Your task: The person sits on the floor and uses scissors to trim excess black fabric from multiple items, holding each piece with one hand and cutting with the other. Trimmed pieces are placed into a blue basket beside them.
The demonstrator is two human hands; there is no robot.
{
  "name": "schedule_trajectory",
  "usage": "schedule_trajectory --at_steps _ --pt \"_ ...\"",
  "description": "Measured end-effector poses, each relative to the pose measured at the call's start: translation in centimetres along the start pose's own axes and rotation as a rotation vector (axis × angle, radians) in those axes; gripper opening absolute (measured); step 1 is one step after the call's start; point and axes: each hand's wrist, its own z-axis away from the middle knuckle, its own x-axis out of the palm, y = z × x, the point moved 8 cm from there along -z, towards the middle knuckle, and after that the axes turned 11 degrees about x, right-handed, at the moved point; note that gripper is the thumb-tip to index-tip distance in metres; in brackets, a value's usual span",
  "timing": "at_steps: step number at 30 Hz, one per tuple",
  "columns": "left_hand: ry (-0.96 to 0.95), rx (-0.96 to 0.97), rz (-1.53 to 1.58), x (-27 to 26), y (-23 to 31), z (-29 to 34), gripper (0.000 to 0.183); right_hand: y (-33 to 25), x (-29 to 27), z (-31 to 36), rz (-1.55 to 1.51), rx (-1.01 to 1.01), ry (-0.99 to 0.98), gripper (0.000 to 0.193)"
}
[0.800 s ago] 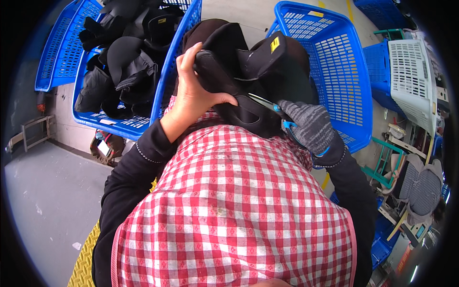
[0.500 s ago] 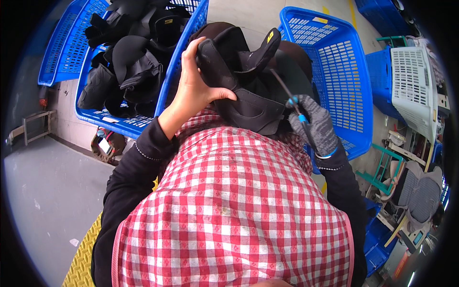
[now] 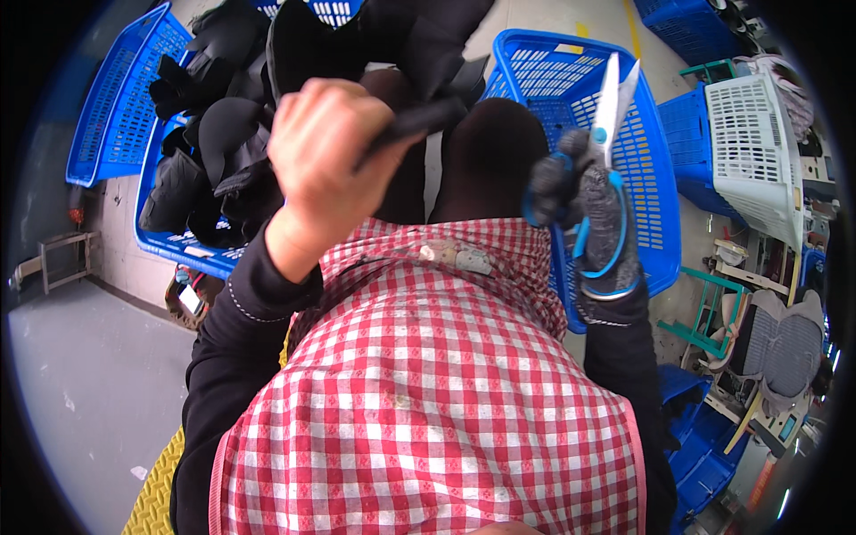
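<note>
- Two hands up and both are full: your left hand (image 3: 334, 147) is clenched in a tight fist around a fold of the black fabric piece (image 3: 392, 53), bare knuckles facing the camera.
- That black fabric piece is raised above your checked apron (image 3: 419, 392), draping down from the fist toward your chest, and it hangs between the two blue baskets.
- Your right hand (image 3: 593, 209), in a grey knit glove, is closed through the blue loops of the scissors (image 3: 611, 116).
- Scissor blades point upward and stand slightly parted, with nothing between them; they sit just right of the fabric, not touching it.
- Behind the scissors, right of the fabric, lies the blue basket (image 3: 651, 187), its mesh floor showing.
- Left of the fabric, a second blue basket (image 3: 156, 236) holds a heap of black pieces (image 3: 209, 152).
- Further right of the scissors stands a white crate (image 3: 758, 152).
- Below left of the apron runs grey floor (image 3: 89, 383).
</note>
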Motion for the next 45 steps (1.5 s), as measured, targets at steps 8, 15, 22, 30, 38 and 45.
schedule_trajectory --at_steps 8,15,22,30,38,45 --pt "-0.305 -0.024 0.440 8.0 5.3 3.5 0.036 1.9 1.8 -1.6 0.670 -0.239 0.343 0.062" --pt "-0.006 0.154 0.463 2.4 6.0 -0.8 0.038 3.4 0.2 -2.6 0.488 -0.226 0.198 0.060" --pt "-0.721 -0.148 0.657 10.4 3.9 1.1 0.071 2.3 -5.1 -4.9 0.306 -0.080 0.163 0.032" --pt "-0.897 -0.037 0.468 17.4 6.0 7.0 0.095 5.8 -14.7 -8.0 0.378 0.013 0.333 0.042" --pt "-0.899 -0.018 0.483 18.2 5.6 6.9 0.095 -1.2 -8.6 -1.9 1.993 -0.362 0.410 0.051" --pt "-0.904 0.000 0.467 18.3 5.7 7.0 0.091 -2.0 -5.7 -1.8 2.177 -0.269 0.350 0.051"
